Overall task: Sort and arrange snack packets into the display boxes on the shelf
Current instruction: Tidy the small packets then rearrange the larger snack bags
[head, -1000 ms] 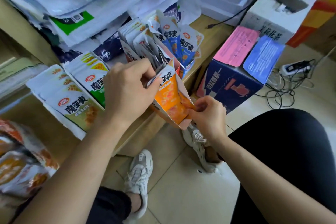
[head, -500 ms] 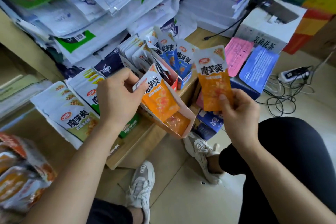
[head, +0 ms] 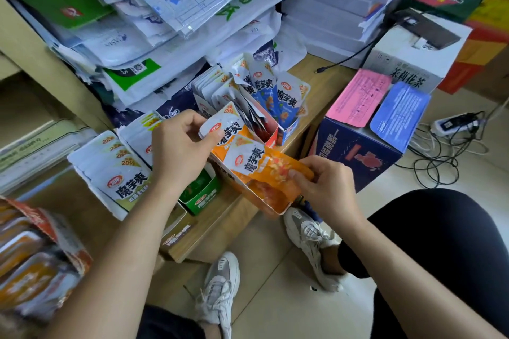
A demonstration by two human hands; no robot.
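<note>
Wooden shelf [head: 325,96] crowded with stacked papers and snack display boxes, seen from above. Left hand [head: 179,151] curls its fingers round the top of a white-and-orange packet [head: 225,129] standing in the orange display box [head: 275,202] at the shelf's front edge. Right hand [head: 327,190] pinches the lower end of a second orange packet [head: 261,164] between thumb and fingers; it lies tilted across the box's open mouth. Blue packets [head: 286,102] stand in a box just behind.
</note>
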